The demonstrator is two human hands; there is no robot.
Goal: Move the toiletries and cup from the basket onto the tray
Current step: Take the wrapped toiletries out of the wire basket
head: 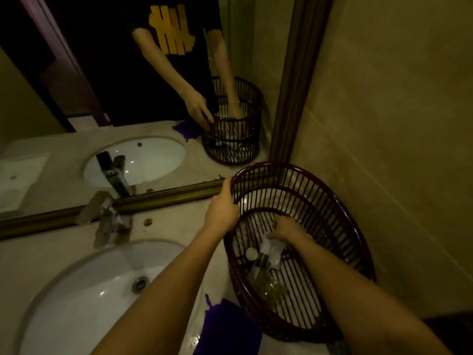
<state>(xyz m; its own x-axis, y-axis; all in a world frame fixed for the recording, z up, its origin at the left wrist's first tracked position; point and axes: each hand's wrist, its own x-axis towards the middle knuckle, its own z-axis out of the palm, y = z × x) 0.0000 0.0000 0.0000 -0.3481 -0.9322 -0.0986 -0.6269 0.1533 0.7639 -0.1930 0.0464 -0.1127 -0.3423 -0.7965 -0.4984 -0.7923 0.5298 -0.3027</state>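
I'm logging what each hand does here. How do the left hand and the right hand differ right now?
The left hand is outside the basket, gripping its rim near the mirror; the right hand reaches down inside it. The left hand holds only the basket, while the right hand's fingers rest on a clear packet among the toiletries. Both are bare and working at the same basket.
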